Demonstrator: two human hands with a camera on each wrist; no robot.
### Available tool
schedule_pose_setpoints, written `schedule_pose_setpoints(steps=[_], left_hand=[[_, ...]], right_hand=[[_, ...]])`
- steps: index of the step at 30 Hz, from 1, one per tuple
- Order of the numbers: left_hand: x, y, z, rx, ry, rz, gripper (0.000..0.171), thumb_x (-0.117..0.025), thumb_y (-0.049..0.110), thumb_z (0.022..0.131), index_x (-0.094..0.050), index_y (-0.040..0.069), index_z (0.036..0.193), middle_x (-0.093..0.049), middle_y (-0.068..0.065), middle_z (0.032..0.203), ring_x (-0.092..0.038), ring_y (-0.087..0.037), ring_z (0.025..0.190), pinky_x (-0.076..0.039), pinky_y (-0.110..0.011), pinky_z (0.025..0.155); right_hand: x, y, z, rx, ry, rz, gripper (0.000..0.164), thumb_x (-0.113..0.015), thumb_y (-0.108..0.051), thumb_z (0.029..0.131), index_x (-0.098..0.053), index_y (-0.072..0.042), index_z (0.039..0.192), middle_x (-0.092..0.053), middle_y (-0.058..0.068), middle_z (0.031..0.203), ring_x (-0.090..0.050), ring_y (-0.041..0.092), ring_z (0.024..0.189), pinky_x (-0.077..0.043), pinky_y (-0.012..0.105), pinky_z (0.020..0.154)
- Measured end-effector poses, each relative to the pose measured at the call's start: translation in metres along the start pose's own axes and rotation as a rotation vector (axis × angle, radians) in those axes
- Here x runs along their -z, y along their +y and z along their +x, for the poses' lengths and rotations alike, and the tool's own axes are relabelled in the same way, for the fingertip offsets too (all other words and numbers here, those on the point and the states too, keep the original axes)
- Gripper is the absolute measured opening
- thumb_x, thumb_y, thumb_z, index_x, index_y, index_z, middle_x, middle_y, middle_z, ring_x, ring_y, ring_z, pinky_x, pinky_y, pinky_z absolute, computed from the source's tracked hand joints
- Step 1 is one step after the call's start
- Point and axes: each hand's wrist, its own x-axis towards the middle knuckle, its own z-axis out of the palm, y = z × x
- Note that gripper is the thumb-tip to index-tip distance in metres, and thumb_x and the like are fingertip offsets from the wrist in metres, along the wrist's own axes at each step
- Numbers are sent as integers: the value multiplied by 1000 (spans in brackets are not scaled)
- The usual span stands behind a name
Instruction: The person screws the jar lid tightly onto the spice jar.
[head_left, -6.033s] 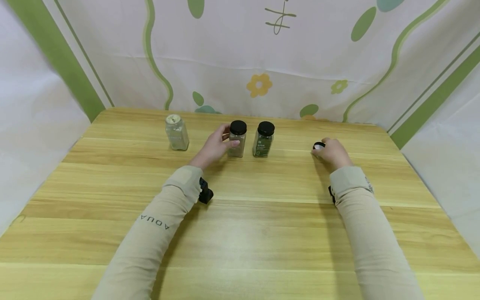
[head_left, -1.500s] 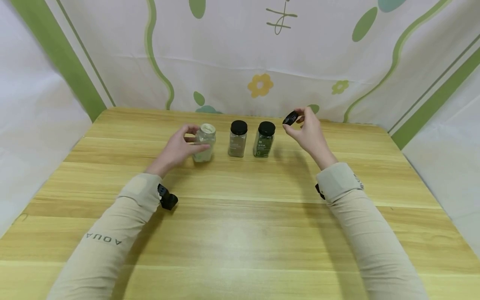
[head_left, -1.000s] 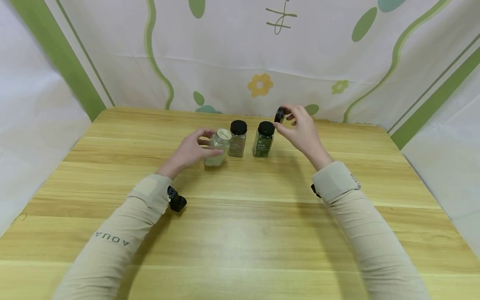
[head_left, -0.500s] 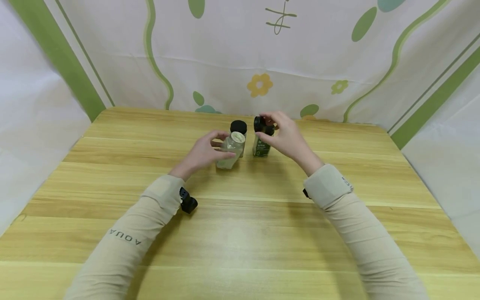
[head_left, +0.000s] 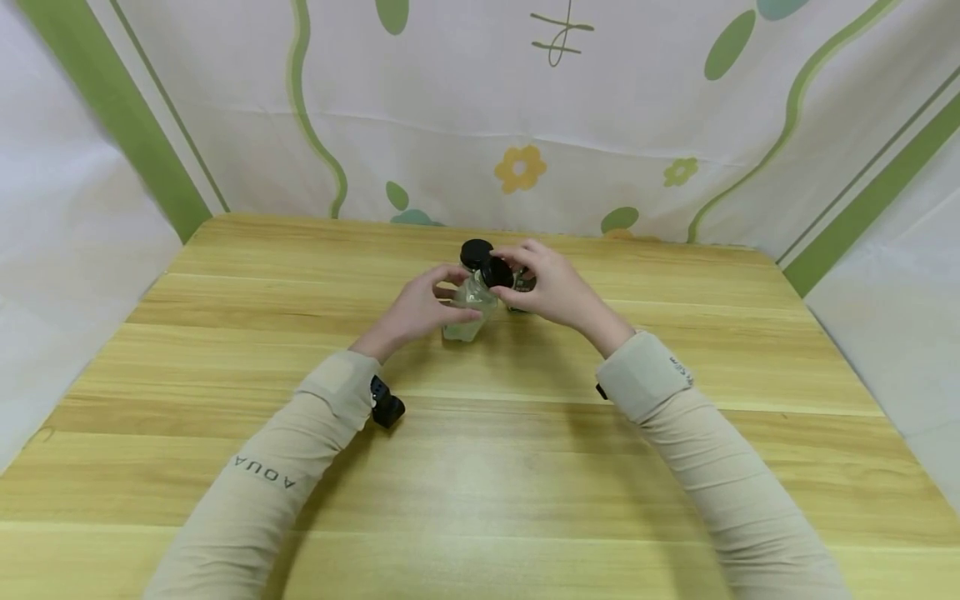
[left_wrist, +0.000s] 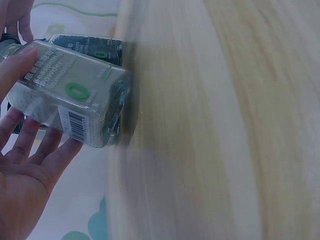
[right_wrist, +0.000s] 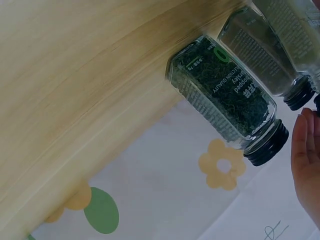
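My left hand [head_left: 422, 310] grips a square glass spice jar [head_left: 471, 310] holding pale powder, its thumb on one side and fingers on the other. The jar leans to the right, close over the table; a barcode and a green ring mark its label [left_wrist: 77, 90] in the left wrist view. Between thumb and fingers, my right hand [head_left: 553, 287] pinches a black lid [head_left: 498, 272], held on edge right at the jar's mouth. Behind them stand a capped jar of brownish powder [right_wrist: 257, 50] and a capped jar of chopped parsley [right_wrist: 222, 90], both partly hidden in the head view.
The wooden table [head_left: 480, 483] extends toward me and to both sides. Close behind its back edge hangs a white curtain [head_left: 450, 108] with green leaves and flowers.
My left hand has carried the uncapped jar rightward from the table's left, tilting it, in front of the brownish one. My right hand has brought the lid leftward and down to its mouth.
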Motion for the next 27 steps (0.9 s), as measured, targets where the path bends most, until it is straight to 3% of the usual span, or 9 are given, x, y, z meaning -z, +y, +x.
schedule_pose_setpoints(steps=[15,27], left_hand=[[-1,2,0,-9,-14,35,63,-78,25,80,-49,15,136,-52,-7,133,-56,-30,121,-52,-41,96],[-1,2,1,-24,-35,64,63,-77,23,81,-48,14,136,-52,-8,134,-56,-31,122,-53,-41,96]], right_hand=[[-3,-1,2,14,-121,31,50,-65,-21,91,-51,-9,137,-58,11,128,-57,25,104,-54,43,87],[-4,-1,4,-42,-130,34,47,-67,-27,90,-54,-9,130,-60,9,117,-57,22,101,-53,37,83]])
